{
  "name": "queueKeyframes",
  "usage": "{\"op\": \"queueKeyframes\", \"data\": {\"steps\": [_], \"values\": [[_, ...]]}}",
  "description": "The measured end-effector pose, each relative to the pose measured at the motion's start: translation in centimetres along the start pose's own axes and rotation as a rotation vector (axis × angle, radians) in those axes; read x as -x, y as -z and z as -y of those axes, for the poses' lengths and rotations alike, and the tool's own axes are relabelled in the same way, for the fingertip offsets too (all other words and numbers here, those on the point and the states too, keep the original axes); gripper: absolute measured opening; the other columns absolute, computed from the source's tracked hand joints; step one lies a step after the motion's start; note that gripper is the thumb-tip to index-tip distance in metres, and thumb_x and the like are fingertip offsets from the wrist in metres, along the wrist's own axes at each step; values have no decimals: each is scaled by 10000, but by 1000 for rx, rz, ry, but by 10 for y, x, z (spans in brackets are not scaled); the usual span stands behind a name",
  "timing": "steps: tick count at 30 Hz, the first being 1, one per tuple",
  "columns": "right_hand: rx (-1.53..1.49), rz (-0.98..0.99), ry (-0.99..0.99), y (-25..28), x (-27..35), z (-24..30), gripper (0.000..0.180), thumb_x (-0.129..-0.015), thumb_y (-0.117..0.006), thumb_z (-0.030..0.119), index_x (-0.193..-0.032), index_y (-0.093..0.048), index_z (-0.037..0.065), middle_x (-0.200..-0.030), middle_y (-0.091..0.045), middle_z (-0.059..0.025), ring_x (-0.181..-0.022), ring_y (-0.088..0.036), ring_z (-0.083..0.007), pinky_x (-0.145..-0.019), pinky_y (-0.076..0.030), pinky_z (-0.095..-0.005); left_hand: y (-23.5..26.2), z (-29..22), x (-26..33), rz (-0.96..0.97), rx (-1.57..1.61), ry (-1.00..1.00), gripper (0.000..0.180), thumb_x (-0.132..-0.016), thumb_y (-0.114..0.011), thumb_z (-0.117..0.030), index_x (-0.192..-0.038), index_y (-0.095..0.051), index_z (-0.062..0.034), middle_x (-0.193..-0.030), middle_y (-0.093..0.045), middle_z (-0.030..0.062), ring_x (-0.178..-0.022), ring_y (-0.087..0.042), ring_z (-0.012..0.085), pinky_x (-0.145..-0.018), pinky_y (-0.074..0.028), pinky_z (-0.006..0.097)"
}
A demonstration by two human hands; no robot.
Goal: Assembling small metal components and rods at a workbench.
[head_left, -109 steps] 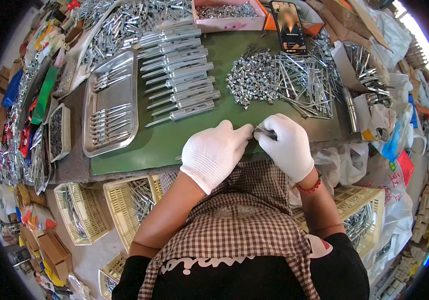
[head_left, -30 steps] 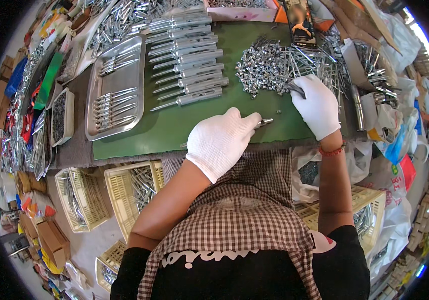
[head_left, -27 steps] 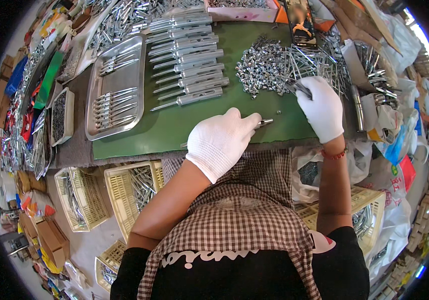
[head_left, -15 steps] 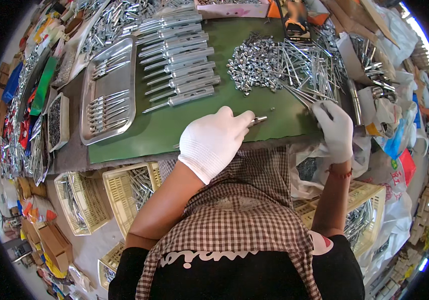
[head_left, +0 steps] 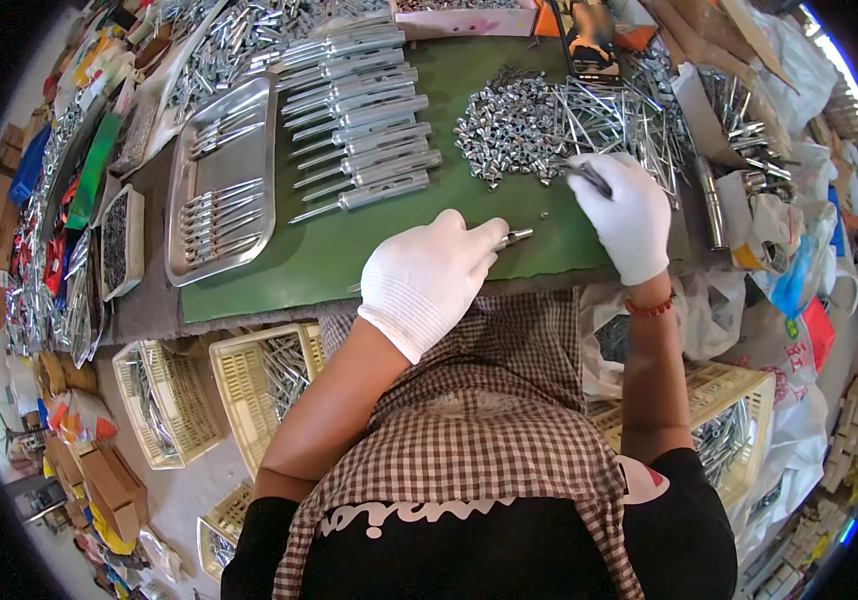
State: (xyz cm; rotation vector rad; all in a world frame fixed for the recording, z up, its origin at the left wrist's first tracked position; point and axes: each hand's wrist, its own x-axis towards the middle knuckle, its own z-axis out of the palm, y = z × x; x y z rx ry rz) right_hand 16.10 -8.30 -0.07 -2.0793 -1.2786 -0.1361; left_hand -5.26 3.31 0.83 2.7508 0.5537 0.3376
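Fingers on thin metal rod

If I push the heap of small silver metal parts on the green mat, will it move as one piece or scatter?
The heap of small parts would likely scatter: the pieces look loose and separate, and a few strays already lie on the green mat. Being short, shiny metal, they probably slide or roll easily. The long rods tangled at its edge might drag some along.

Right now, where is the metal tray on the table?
In the head view the metal tray lies at the left end of the green mat, beside the row of metal tools and up-left of the left hand.
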Motion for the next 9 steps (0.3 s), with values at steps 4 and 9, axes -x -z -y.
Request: {"op": "queueKeyframes", "data": {"steps": [4, 9], "values": [[101, 42, 41, -13, -4, -9, 116, -826, -710, 201, -897, -705, 110, -856, -656, -80, -775, -655, -297, -665, -510, -385, 1, 0, -1, 17, -6, 3, 197, -895, -644, -237, -1092, -661, -242, -783, -560, 69, -646, -613, 281, -570, -502, 406], [147, 63, 32, -14, -6, -9, 138, -844, -698, 208, -940, -700, 110, -903, -666, -97, -820, -663, -310, -699, -516, -397, 0, 1, 1, 8, 8, 7, 200, -896, -644, -242, -1096, -660, -244, -790, -563, 70, -649, -615, 284, -572, -503, 406]]}}
